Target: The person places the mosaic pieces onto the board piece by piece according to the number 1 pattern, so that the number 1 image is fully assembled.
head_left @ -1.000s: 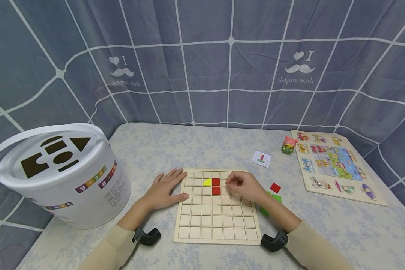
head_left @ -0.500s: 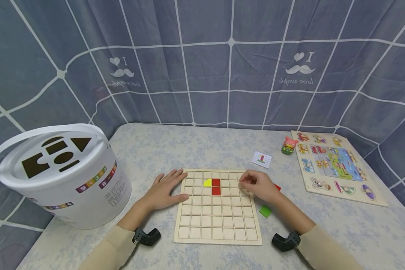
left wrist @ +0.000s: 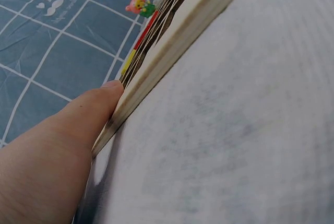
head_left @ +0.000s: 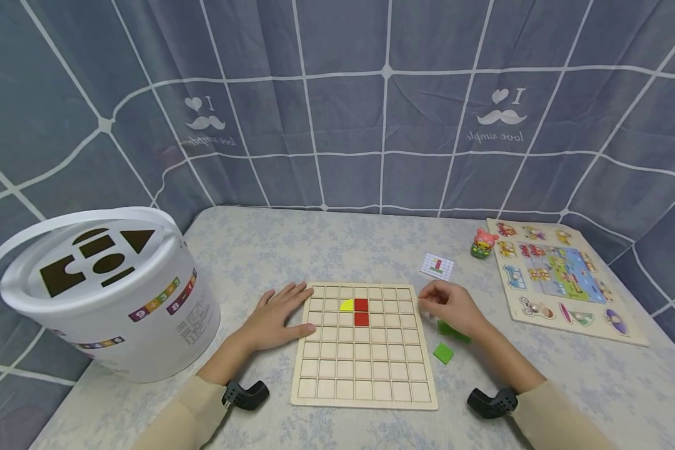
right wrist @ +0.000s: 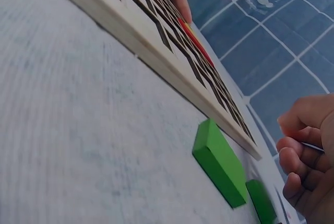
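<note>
Pale floral counter sitting against grey checked curtain. Grid board lying at centre, left hand resting flat at 9 o'clock edge, fingers spread. Right hand hovering at 3 o'clock, fingers curling; whether pinching anything, cannot tell. Green blocks lying beside. Bucket crowding 9 o'clock; 12 o'clock staying roomy.

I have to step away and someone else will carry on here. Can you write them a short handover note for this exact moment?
Left hand: flat on the table, thumb against the left edge of the grid board.
Right hand: fingers curled, holding nothing visible, just off the board's right edge above the green blocks.
Done: yellow piece and two red squares sit in the board's upper cells.
Left: the other cells are bare; green blocks lie on the table beside the board. Pattern card lies behind the hand.
</note>
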{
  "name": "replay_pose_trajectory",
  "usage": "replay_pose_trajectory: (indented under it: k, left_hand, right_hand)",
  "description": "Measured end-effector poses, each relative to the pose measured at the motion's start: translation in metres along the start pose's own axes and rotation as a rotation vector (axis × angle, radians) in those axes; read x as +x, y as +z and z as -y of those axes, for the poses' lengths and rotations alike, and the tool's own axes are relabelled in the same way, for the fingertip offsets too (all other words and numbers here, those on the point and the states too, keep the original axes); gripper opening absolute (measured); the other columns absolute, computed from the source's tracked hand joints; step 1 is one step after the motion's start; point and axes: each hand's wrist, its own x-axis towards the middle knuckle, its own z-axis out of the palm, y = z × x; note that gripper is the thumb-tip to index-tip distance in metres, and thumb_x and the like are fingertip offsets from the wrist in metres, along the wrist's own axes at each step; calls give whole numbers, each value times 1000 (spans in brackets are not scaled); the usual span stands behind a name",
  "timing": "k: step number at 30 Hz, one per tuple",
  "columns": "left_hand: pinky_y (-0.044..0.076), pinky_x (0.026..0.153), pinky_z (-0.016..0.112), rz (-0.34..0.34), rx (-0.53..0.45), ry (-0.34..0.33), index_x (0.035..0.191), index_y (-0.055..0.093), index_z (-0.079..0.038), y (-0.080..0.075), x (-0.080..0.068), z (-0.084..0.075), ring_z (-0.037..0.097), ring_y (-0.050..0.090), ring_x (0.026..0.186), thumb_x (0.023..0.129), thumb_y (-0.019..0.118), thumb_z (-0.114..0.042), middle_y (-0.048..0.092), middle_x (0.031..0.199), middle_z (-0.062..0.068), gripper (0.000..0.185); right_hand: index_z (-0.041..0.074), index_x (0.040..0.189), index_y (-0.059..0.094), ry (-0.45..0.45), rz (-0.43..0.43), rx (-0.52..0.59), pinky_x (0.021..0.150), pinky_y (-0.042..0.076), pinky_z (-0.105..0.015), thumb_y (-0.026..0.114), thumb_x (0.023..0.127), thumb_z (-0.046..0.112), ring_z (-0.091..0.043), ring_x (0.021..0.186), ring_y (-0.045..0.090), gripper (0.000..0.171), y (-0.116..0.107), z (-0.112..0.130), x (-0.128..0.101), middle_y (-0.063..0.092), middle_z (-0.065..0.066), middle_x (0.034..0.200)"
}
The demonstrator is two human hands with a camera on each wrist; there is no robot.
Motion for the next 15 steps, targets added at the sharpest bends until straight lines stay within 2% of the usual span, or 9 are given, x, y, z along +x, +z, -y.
replay_pose_trajectory:
  k: [8,15]
  left_hand:
    - [9,112,61,-4,-8,0,153,37,-14,-1,0,-1,30,20,146,89,61,-56,29,158,9,80]
    - [9,112,61,-5,-2,1,153,37,-14,0,0,-1,30,20,146,89,61,-56,29,157,8,80]
  right_hand:
    - [-1,94,67,45,-37,-31,52,43,-24,69,90,7,-13,60,51,8,-12,-3,-4,59,-5,71]
    - [-1,98,66,95,-47,-43,48,42,-26,68,92,11,-14,55,49,14,-24,-7,-10,58,-8,71]
